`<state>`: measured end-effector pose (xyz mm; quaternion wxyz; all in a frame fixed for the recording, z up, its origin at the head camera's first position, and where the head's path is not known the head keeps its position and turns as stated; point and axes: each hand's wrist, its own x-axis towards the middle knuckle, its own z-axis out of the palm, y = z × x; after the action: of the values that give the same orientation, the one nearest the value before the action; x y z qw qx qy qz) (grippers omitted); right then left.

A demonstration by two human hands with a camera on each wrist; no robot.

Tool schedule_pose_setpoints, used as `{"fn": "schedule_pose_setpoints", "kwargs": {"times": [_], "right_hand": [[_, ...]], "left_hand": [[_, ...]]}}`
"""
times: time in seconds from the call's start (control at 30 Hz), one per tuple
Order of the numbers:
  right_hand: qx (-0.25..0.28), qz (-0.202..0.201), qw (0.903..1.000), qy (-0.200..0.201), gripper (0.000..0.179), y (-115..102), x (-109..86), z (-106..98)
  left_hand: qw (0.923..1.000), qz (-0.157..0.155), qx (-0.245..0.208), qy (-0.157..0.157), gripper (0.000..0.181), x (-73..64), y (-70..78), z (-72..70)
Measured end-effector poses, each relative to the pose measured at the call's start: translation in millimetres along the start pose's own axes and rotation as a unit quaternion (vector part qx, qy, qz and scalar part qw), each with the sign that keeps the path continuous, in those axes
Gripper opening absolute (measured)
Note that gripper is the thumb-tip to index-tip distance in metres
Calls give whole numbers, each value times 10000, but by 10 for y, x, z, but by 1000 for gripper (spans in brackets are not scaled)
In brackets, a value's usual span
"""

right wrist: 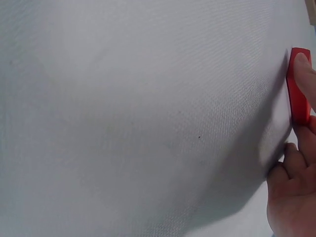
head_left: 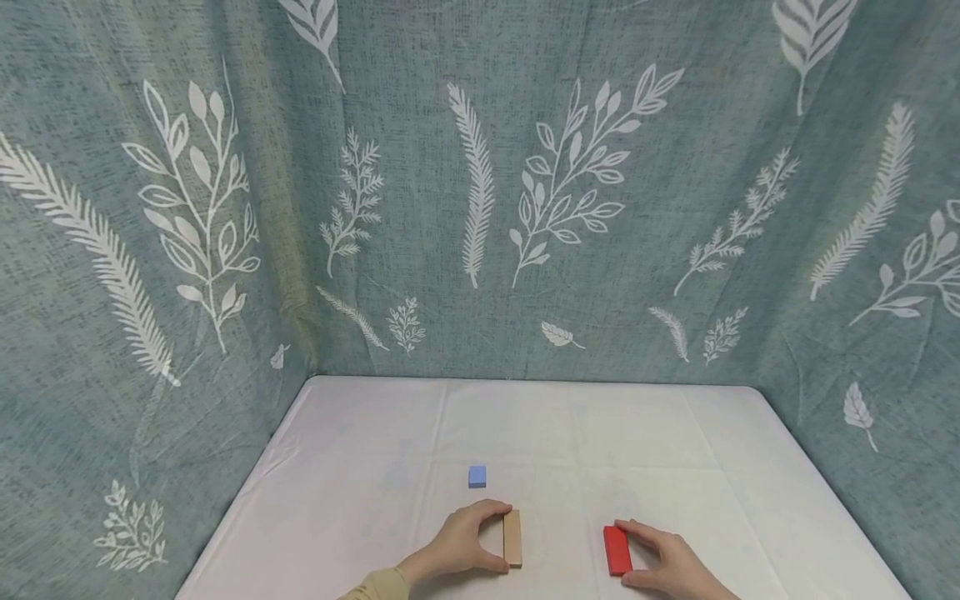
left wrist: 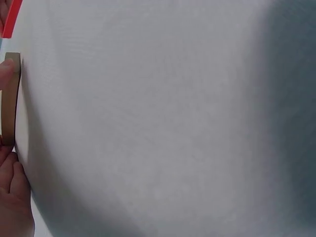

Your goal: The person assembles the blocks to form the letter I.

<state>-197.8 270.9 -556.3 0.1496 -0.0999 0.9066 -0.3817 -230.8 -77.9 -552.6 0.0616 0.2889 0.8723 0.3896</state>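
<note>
In the head view my left hand (head_left: pixel 463 540) pinches a plain wooden block (head_left: pixel 513 538) by its two ends, thumb at the near end and fingers at the far end. To the right, my right hand (head_left: pixel 663 562) holds a red block (head_left: pixel 617 550) the same way, end to end. The two long blocks stand apart, with white cloth between them. A small blue block (head_left: pixel 477 477) sits beyond the left hand. The left wrist view has the wooden block (left wrist: pixel 11 98) at its left edge; the right wrist view has the red block (right wrist: pixel 299 86) at its right edge.
A white cloth (head_left: pixel 637 433) with fold lines covers the table. Blue-green curtains (head_left: pixel 420 183) with white leaf prints hang behind the table and along its left and right sides.
</note>
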Motion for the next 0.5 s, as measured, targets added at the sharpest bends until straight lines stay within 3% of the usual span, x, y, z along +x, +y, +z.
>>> {"fn": "schedule_pose_setpoints", "kwargs": {"times": [0.4,0.5], "right_hand": [[238,219,9994,-122,76,-38,33,-29],[155,110,9998,-57,75,-44,40,-46]], "left_hand": [[9990,-240,-282,-249,70,50,-43,-25],[9984,-279,-362,-343,68,73,-29,-48]]}}
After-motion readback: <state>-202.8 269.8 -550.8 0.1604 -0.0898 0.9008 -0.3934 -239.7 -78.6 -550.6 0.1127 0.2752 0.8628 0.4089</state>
